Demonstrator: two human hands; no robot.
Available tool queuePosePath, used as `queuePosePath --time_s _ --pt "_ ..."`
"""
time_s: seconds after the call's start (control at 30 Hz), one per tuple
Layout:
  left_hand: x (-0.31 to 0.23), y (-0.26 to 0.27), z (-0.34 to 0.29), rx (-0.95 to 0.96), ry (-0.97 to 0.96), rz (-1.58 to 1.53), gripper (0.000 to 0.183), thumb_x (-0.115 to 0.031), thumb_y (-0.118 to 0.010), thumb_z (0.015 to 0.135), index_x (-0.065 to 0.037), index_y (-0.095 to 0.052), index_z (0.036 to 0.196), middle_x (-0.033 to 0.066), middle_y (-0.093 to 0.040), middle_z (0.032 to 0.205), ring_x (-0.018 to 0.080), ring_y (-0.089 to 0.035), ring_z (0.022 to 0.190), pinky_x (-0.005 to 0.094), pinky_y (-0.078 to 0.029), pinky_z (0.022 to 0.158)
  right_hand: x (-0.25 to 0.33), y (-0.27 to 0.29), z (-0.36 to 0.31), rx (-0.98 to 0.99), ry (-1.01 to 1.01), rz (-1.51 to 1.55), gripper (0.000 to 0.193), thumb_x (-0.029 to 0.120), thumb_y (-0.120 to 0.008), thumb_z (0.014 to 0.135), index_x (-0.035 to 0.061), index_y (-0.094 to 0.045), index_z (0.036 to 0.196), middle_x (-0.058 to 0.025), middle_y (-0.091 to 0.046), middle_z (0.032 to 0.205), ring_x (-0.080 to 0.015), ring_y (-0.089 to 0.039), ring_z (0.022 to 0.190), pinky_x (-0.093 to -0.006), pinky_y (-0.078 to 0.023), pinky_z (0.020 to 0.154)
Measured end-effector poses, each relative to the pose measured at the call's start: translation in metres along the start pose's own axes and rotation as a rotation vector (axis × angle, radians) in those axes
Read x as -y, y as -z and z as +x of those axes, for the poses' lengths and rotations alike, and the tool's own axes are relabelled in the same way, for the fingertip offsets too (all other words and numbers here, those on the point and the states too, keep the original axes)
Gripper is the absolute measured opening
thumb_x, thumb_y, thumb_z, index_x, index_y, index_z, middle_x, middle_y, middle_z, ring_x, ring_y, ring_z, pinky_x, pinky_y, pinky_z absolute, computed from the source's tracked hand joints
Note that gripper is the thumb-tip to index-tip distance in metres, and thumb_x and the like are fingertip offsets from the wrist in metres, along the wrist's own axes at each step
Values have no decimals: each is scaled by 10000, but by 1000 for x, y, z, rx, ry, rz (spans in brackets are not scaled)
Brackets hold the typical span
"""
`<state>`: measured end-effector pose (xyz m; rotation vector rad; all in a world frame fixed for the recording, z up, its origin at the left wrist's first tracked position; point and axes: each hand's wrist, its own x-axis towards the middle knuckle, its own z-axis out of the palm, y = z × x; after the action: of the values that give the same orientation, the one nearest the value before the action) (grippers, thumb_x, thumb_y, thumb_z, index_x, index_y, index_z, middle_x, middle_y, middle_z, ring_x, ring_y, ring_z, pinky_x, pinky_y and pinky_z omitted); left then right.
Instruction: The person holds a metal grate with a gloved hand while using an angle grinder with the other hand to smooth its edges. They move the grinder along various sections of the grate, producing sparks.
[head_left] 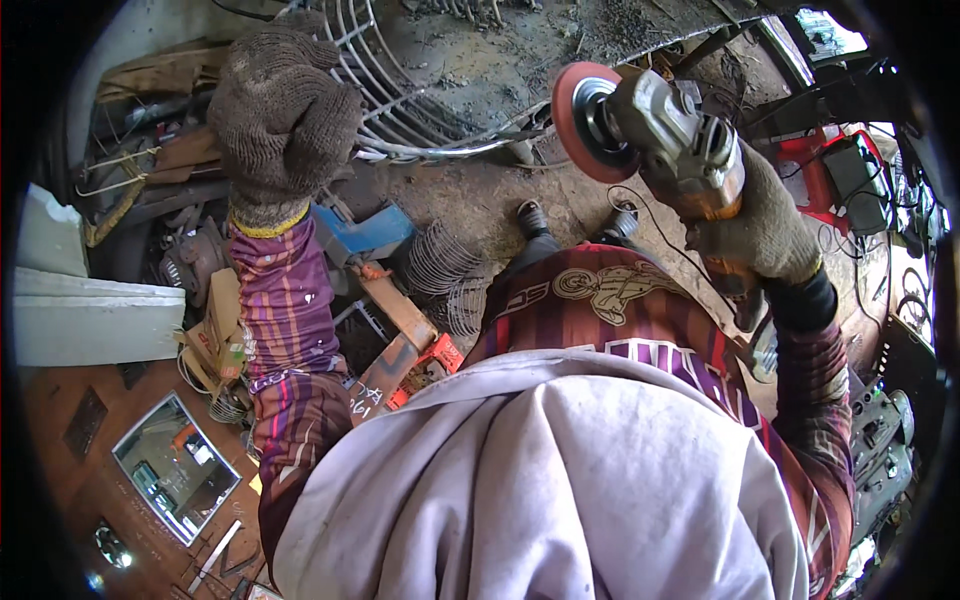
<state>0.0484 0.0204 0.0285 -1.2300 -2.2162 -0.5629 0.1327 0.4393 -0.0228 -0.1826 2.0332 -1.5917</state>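
Observation:
In my right hand [765, 225], which wears a knitted work glove, is a worn metal angle grinder [690, 140]. A reddish round disc [580, 120] is fitted to its head and faces left, apart from the wire guard. My left hand [285, 115], in a brown-grey knitted glove, is closed at the left edge of a round wire guard [390, 95]. Its curled fingers overlap the rim, and their tips are hidden. The guard's curved metal rings lie at the edge of a dirty, debris-strewn work surface [480, 60].
Below the left arm are a blue piece [365, 230], wire coils [440, 265] and an orange clamp-like tool [435, 352]. White foam blocks [95, 315] and a framed mirror [178, 468] stand left. A dark cable [660, 220] hangs by the grinder. A red-and-black case [845, 180] sits right.

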Motion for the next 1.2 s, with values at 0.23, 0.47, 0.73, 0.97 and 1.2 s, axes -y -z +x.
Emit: queuePosePath --time_s 0.23,0.47,0.73,0.97,1.2 --pt "13 -1 13 70 92 -78 136 -156 -770 780 -36 -712 805 124 -699 833 323 -667 798 429 -537 772 -27 -11 -4 -106 62 -26 889 154 -878 600 7 -493 1388 -132 -638 1279 -214 -606 1164 -367 -469 1022" --pt "3 -8 36 264 587 -22 338 -322 -680 867 3 -687 776 129 -644 684 282 -619 633 399 -486 628 -58 -22 4 -153 163 -77 869 218 -893 604 16 -512 1359 -163 -660 1231 -282 -651 1124 -383 -501 983" --pt "24 -40 27 300 668 30 400 -412 -689 853 -15 -741 868 139 -690 731 244 -675 704 379 -508 668 -57 -40 4 -280 245 -238 860 288 -895 619 45 -514 1350 -198 -664 1184 -373 -657 1106 -422 -527 951" --pt "49 -57 13 414 1025 7 260 -244 -640 909 -31 -738 1022 158 -730 925 227 -706 860 357 -537 808 -44 -52 1 -216 193 -244 900 280 -897 609 34 -492 1374 -206 -645 1223 -354 -643 1143 -417 -523 969" --pt "101 -70 -48 467 650 117 297 -299 -595 924 -92 -751 1070 158 -736 956 286 -709 894 390 -547 793 -43 -58 0 -178 200 -220 908 280 -893 608 35 -489 1383 -208 -652 1216 -349 -652 1125 -413 -524 967"
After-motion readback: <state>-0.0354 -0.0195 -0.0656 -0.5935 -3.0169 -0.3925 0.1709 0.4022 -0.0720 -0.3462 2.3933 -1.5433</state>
